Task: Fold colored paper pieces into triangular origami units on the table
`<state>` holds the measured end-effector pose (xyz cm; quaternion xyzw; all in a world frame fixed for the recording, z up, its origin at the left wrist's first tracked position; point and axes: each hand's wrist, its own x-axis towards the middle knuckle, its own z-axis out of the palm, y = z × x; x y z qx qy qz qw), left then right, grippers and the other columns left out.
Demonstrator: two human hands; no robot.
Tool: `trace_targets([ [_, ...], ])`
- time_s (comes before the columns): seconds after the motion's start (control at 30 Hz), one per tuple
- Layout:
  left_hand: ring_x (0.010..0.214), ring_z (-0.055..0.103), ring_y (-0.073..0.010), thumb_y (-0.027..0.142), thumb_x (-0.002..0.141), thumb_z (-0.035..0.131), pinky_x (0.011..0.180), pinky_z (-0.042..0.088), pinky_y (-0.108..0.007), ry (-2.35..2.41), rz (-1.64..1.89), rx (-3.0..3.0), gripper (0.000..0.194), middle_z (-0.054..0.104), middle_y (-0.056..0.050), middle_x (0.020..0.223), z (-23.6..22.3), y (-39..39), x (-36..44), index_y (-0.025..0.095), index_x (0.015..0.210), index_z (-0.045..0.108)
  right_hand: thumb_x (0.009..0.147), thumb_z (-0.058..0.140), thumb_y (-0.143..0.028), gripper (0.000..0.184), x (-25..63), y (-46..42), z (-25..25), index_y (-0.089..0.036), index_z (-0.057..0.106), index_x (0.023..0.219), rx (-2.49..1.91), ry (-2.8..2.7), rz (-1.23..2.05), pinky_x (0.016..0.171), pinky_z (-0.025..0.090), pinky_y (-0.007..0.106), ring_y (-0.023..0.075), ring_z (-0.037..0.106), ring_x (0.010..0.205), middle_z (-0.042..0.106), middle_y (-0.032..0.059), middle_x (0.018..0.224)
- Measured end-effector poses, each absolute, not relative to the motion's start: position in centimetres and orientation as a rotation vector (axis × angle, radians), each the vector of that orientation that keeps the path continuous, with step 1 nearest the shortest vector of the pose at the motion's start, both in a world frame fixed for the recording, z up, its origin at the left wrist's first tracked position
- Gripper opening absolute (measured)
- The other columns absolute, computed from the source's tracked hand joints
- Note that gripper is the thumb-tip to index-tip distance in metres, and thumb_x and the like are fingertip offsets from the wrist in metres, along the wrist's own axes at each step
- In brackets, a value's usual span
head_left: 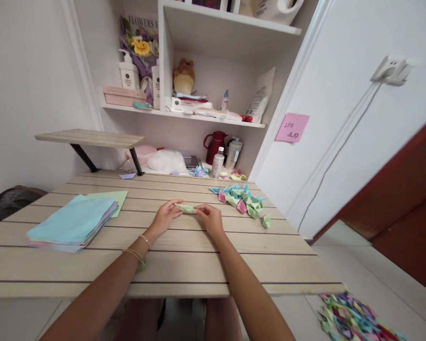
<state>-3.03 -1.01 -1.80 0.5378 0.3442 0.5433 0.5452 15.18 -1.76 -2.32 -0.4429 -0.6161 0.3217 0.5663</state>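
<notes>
Between my two hands, low over the middle of the table, is a narrow folded piece of pale green paper (186, 208). My left hand (166, 214) pinches its left end, and my right hand (210, 217) grips the right end with thumb and fingers. The fingers partly cover both tips. To the right lies a cluster of folded paper boats (242, 193) in blue, green and pink, with one green boat (266, 220) a little apart. On the left sits a stack of coloured paper sheets (73, 220), blue on top, with a light green sheet (122, 198) sticking out behind it.
A small raised shelf (92, 138) stands at the table's back left. A clear bottle (217, 162), a red jug (216, 146) and more folded paper (199, 171) are along the back. Many coloured paper pieces (355, 315) are heaped at the lower right, below the table edge.
</notes>
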Motion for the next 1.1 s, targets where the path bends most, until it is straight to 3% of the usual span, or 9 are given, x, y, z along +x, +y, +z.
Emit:
trace_targets([
  [0.3, 0.104, 0.054, -0.0266, 0.039, 0.076, 0.056, 0.091, 0.042, -0.046, 0.768, 1.246, 1.329, 0.051, 0.055, -0.016, 0.118, -2.5, -0.7, -2.9, 0.014, 0.12, 0.048, 0.07, 0.062, -0.032, 0.012, 15.7, -2.2, -2.1, -0.021, 0.065, 0.071, -1.094, -1.697, 0.487, 0.061, 0.046, 0.026, 0.0164, 0.06, 0.06, 0.067, 0.0012, 0.066],
  [0.5, 0.11, 0.05, -0.0259, 0.037, 0.078, 0.053, 0.091, 0.041, -0.043, 0.766, 1.21, 1.369, 0.049, 0.049, -0.016, 0.126, -2.4, -0.8, -3.1, 0.017, 0.122, 0.046, 0.076, 0.057, -0.031, 0.014, 15.8, -2.4, -1.6, -0.022, 0.067, 0.077, -1.016, -1.877, 0.43, 0.063, 0.045, 0.026, 0.0163, 0.059, 0.068, 0.068, 0.0029, 0.077],
  [0.67, 0.109, 0.051, -0.0247, 0.034, 0.08, 0.05, 0.088, 0.044, -0.04, 0.787, 1.181, 1.42, 0.049, 0.044, -0.017, 0.13, -2.1, -0.9, -3.1, 0.018, 0.125, 0.041, 0.075, 0.056, -0.032, 0.014, 16.0, -2.4, -1.5, -0.023, 0.065, 0.078, -1.117, -1.884, 0.461, 0.058, 0.042, 0.024, 0.0143, 0.057, 0.06, 0.067, 0.0005, 0.072],
  [0.8, 0.108, 0.052, -0.0233, 0.031, 0.079, 0.051, 0.087, 0.044, -0.038, 0.952, 1.281, 1.571, 0.053, 0.041, -0.016, 0.132, -1.9, -1.1, -3.4, 0.021, 0.129, 0.035, 0.077, 0.05, -0.035, 0.019, 17.8, -2.0, -1.4, -0.022, 0.063, 0.081, -1.343, -1.635, 0.325, 0.057, 0.039, 0.026, 0.0149, 0.056, 0.057, 0.066, 0.001, 0.073],
  [0.97, 0.11, 0.049, -0.0212, 0.027, 0.081, 0.045, 0.086, 0.044, -0.035, 1.17, 1.328, 1.961, 0.045, 0.044, -0.011, 0.128, -1.2, -2.0, -4.1, 0.022, 0.126, 0.039, 0.078, 0.042, -0.038, 0.034, 21.8, -1.4, -2.1, -0.015, 0.062, 0.093, -1.562, -1.006, 0.109, 0.062, 0.04, 0.029, 0.0195, 0.058, 0.065, 0.066, 0.0096, 0.083],
  [1.1, 0.113, 0.045, -0.0219, 0.024, 0.081, 0.043, 0.095, 0.038, -0.037, 1.445, 1.33, 2.313, 0.041, 0.049, -0.008, 0.121, -0.1, -2.8, -5.5, 0.021, 0.122, 0.045, 0.077, 0.041, -0.034, 0.043, 23.3, -1.2, -2.9, -0.014, 0.055, 0.112, -1.601, -0.964, 0.105, 0.067, 0.041, 0.03, 0.0213, 0.059, 0.074, 0.064, 0.0122, 0.094],
])
